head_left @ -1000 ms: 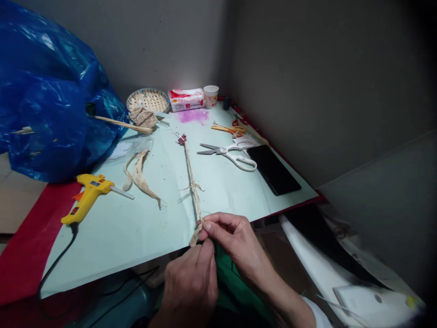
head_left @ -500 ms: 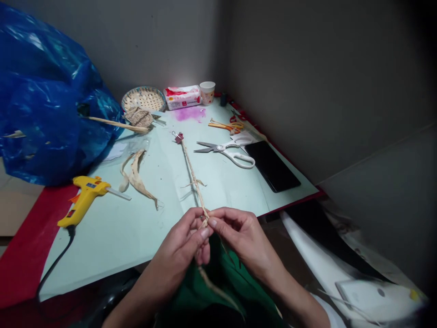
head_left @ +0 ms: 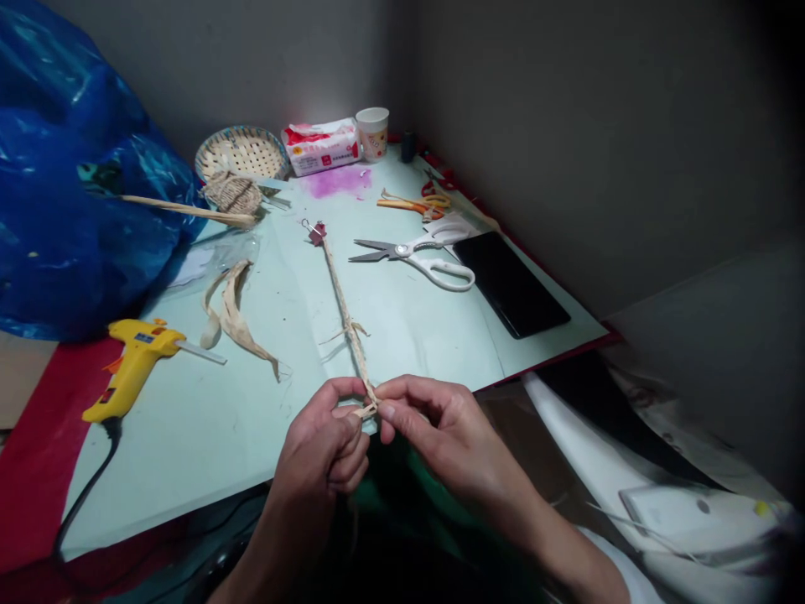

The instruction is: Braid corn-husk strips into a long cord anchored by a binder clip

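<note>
A thin pale braided cord (head_left: 338,289) runs from a dark red piece with a metal clip (head_left: 318,234) on the table down to my hands at the table's front edge. My left hand (head_left: 333,440) is closed on a pale strand at the cord's lower end. Thumb and forefinger of my right hand (head_left: 433,419) pinch the cord's end just beside it. A short strand sticks out on both sides of the cord about halfway down. White-handled scissors (head_left: 428,256) lie open to the right of the cord.
On the left are a yellow glue gun (head_left: 135,361), dry husk strips (head_left: 236,315) and a blue bag (head_left: 75,184). A basket (head_left: 242,153), tissue pack (head_left: 322,147) and paper cup (head_left: 373,134) stand at the back. A black phone (head_left: 512,285) lies right.
My left hand's fingers have curled in, pulling a strand out to the left of the cord's end. The view has shifted slightly, and my right hand still pinches the cord.
</note>
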Action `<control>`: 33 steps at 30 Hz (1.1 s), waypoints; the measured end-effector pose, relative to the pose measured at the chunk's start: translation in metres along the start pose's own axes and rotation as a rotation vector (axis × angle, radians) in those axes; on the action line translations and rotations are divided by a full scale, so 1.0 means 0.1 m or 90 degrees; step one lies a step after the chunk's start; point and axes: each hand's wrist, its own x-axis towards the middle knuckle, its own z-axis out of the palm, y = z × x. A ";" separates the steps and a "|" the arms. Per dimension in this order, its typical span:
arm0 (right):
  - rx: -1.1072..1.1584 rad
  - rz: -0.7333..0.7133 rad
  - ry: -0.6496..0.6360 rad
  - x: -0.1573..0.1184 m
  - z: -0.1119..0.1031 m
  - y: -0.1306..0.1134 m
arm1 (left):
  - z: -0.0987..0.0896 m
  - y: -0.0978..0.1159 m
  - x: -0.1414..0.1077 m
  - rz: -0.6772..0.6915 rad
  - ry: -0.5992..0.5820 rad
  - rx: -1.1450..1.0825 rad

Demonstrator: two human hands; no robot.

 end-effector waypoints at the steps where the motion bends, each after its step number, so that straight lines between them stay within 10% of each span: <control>1: 0.001 -0.004 0.002 0.00 0.00 0.00 | 0.00 0.00 0.00 0.002 -0.003 0.001; 33: -0.038 -0.014 -0.014 -0.05 -0.12 -0.08 | -0.03 0.09 0.11 -0.050 -0.049 0.024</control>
